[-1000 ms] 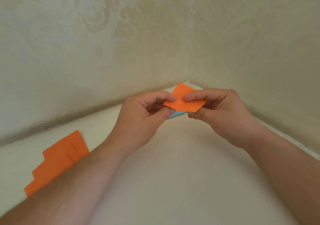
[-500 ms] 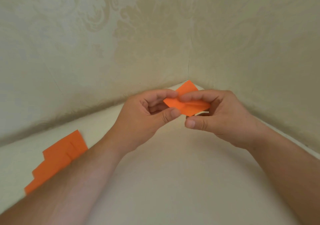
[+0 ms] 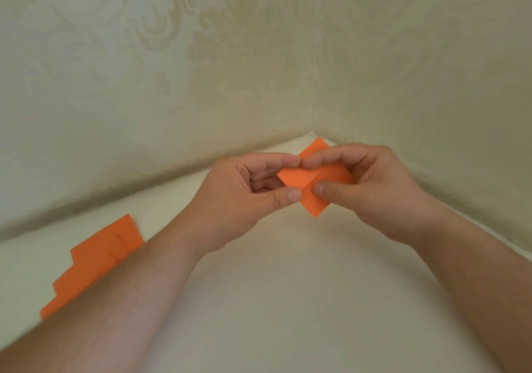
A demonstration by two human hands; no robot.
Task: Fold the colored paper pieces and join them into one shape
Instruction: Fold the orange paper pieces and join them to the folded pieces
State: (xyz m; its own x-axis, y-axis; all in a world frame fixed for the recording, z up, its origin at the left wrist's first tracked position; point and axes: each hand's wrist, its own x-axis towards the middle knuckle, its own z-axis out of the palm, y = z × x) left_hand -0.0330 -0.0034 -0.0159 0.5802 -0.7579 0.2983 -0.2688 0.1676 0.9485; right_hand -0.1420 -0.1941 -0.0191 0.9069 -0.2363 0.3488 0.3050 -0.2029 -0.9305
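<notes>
A small orange paper piece (image 3: 312, 197) is held in the air near the corner of the walls. My left hand (image 3: 247, 200) pinches its left side between thumb and forefinger. My right hand (image 3: 374, 191) pinches its right side the same way, thumb on the front face. The piece shows a fold line across its middle, with one corner sticking up behind my fingers and another pointing down. Several flat orange paper pieces (image 3: 95, 260) lie overlapped on the white surface at the left, partly hidden by my left forearm.
The white table surface (image 3: 288, 300) runs into a corner formed by two patterned cream walls (image 3: 313, 113). The walls close off the far and right sides.
The orange piece has been turned and folded between my fingers, and a corner now points down. The blue paper seen under it a second ago is no longer visible.
</notes>
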